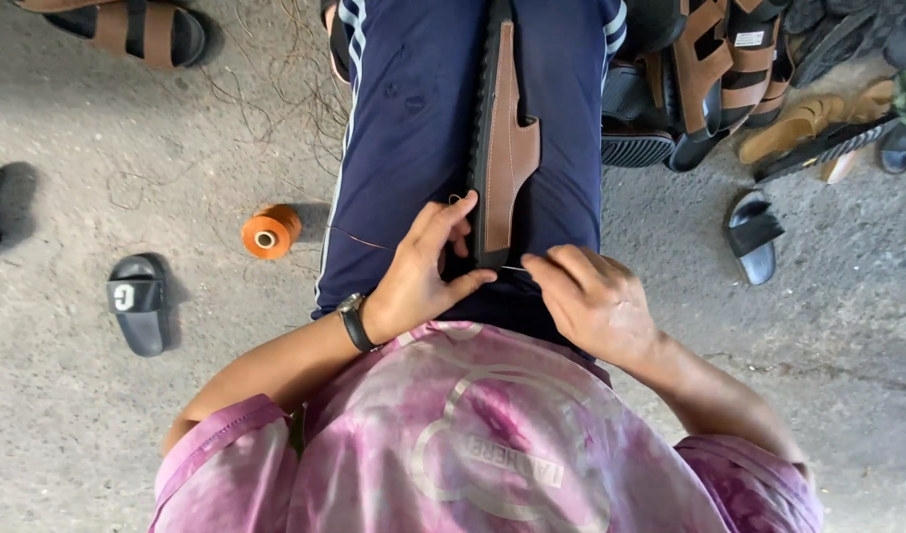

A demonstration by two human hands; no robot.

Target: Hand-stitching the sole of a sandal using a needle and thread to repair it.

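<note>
A brown-and-black sandal point(500, 148) lies lengthwise between my thighs, on dark blue trousers with white side stripes. My left hand point(425, 271) grips the sandal's near end, thumb pressed against its black sole. My right hand point(589, 296) sits just right of it, fingers pinched on a thin needle point(513, 267) that points at the sandal's near end. An orange thread runs from the sandal across my left thigh toward an orange thread spool point(270, 231) on the concrete floor.
A heap of brown and black sandals point(729, 69) lies at the upper right, with a black slide point(752, 235) below it. Another black slide point(139, 301) rests at the left, and a brown sandal point(127, 28) at the top left. Loose threads litter the floor.
</note>
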